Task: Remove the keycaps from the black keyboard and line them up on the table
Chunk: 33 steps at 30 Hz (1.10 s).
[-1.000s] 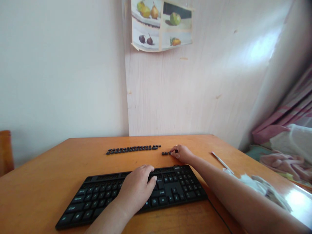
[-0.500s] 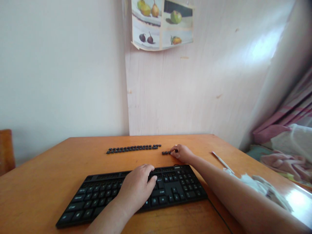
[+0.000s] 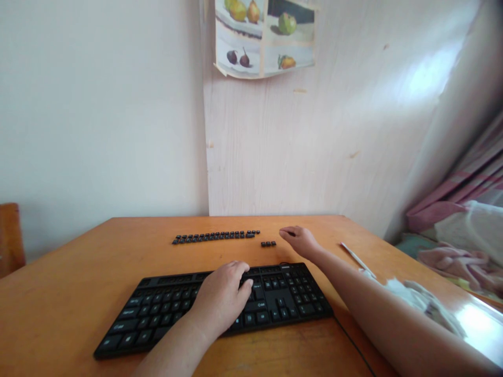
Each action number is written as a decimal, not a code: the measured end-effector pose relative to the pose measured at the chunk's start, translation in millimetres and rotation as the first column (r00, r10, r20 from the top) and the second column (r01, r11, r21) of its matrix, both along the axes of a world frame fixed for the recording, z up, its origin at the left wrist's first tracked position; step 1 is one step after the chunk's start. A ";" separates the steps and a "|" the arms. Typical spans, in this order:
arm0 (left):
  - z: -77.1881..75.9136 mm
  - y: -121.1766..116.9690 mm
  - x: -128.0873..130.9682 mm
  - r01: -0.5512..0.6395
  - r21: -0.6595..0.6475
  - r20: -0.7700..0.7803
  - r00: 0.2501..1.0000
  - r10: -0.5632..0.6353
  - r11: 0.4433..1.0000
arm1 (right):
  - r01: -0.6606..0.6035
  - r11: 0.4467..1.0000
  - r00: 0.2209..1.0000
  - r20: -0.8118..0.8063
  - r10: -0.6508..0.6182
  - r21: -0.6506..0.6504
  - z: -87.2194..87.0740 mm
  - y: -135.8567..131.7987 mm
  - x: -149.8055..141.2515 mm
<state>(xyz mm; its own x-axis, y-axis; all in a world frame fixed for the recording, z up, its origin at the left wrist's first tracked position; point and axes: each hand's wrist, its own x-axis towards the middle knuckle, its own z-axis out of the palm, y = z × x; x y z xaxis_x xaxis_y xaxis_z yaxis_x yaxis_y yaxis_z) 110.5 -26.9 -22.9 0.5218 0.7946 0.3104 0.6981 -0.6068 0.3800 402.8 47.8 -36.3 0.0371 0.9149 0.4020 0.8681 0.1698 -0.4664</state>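
Observation:
A black keyboard (image 3: 281,303) lies near the front of the wooden table. My left hand (image 3: 223,285) rests across its middle, palm down, with the thumb apart from the fingers and several keys hidden beneath it. Beyond the keyboard, my right hand (image 3: 301,241) hovers over the table, its fingertips drawn together. A dark patch shows between those fingers, too small to name. Just left of that hand, apart from it, sits a short row of three loose black keycaps (image 3: 269,244). Farther left, two long rows of keycaps (image 3: 212,237) stretch across the table.
A white pencil-like stick (image 3: 357,259) and a crumpled pale cloth (image 3: 426,303) lie to the right, by my right forearm. The keyboard's cable (image 3: 353,343) runs toward the front edge. A wall with fruit pictures (image 3: 265,39) stands behind the table (image 3: 66,293).
My right hand has come up off the short keycap row and shifted slightly right and away from me, leaving three keycaps in view. My left hand stays on the keyboard.

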 end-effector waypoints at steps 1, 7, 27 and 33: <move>-0.2 0.1 0.1 0.002 0.005 -0.001 1.000 -0.002 1.000 | 0.003 1.000 1.000 -0.017 -0.003 0.016 5.7 -5.1 -1.8; -0.2 0.7 1.1 0.018 0.031 -0.021 1.000 -0.017 0.999 | 0.073 0.997 0.919 -0.389 -0.062 0.014 36.7 -44.2 -24.8; 3.4 -1.9 1.5 0.027 0.032 -0.054 0.998 -0.025 0.999 | -0.169 0.976 0.960 -0.248 0.132 -0.136 30.7 -107.3 -93.5; 0.1 -1.1 1.9 0.049 0.059 -0.054 0.997 -0.046 0.997 | -0.127 0.987 0.980 -0.168 0.108 -0.103 23.4 -107.2 -95.3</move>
